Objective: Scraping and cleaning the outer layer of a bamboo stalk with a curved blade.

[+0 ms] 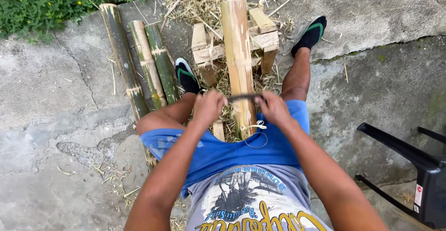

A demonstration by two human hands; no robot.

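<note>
The person sits with knees apart over a pale, split bamboo pole that runs from between the thighs out to the far side, its far part lying over a small rough wooden stand. Both hands are closed around the ends of a dark blade laid crosswise on the pole: the left hand has its grip wrapped tight on the left end, the right hand has its grip clenched on the right end. The blade touches the top of the bamboo just in front of the blue shorts.

Dry shavings and straw lie heaped under and beyond the stand. To the left, three green bamboo lengths lie side by side on the cracked concrete floor, touching each other. The left foot in a black and green shoe rests near their nearer ends; the right shoe sits farther off, right of the stand. A black plastic chair stands at the near right edge. Green plants with small yellow flowers grow at the far left corner.
</note>
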